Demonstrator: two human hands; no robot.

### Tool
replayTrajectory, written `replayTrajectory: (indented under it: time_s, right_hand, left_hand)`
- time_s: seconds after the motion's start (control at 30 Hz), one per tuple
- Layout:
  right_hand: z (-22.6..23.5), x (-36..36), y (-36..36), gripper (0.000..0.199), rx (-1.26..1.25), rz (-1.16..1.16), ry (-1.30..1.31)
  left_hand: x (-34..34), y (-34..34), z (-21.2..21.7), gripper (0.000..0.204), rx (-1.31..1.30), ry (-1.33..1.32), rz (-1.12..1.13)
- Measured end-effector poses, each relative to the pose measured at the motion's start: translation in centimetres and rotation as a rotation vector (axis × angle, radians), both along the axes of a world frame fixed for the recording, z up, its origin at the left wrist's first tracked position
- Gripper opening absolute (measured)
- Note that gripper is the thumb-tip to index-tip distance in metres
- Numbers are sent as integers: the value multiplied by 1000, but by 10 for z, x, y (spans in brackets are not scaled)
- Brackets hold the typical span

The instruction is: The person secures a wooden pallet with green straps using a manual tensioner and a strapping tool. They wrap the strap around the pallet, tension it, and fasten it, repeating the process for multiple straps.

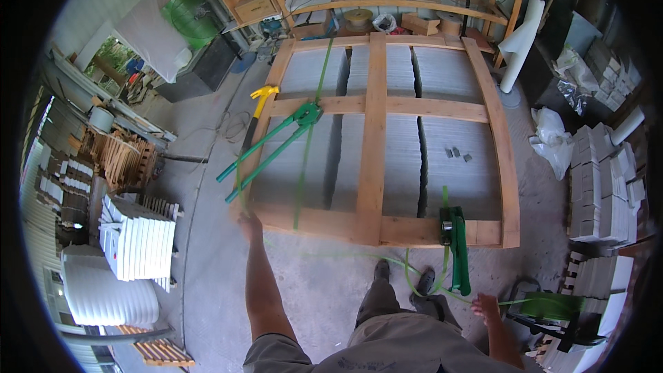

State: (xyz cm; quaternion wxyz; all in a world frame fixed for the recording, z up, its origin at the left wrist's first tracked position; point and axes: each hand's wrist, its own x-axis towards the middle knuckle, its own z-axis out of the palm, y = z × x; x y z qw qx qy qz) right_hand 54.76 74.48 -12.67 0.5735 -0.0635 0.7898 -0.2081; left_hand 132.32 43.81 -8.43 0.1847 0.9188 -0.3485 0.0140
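Beside the near left corner of a wooden frame [373, 166] over stacked grey sheets [397, 159], my left hand [250, 225] is closed on a green strap [240, 183], its fingers slightly blurred. My right hand [486, 308], low at the right, is closed round green strapping that leads to a reel [552, 306]. On the frame's near edge stands a green strapping tensioner [456, 252]. Long-handled green cutters [308, 116] rest over the frame's left side, next to a claw hammer [264, 93] with a yellow head. Several small metal seals [456, 153] lie on the sheets.
A workbench [407, 5] with boxes and a spool lines the back. White stacks [138, 238] stand at left, with further pale stacks [601, 186] at right. Loops of strap hang by my feet [426, 280]. A white roll [521, 45] stands at the back right.
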Motion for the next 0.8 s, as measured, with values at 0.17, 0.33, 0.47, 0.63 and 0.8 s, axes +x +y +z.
replayTrajectory:
  time_s: [0.17,0.33,0.47,0.63,0.8]
  right_hand:
    - [-8,23,71,22,181,-141,26]
    - [-7,60,106,20,169,-161,-106]
    - [-8,91,112,19,-84,-17,-330]
    - [-9,148,87,19,-637,1245,330]
    - [20,238,35,14,-625,1470,416]
  left_hand:
    - [29,-30,-10,50,141,38,74]
    - [39,-24,-12,48,81,-66,54]
    - [51,-14,12,31,-175,107,-115]
    - [54,6,61,22,-552,1214,-242]
    - [39,30,84,20,-376,1504,-117]
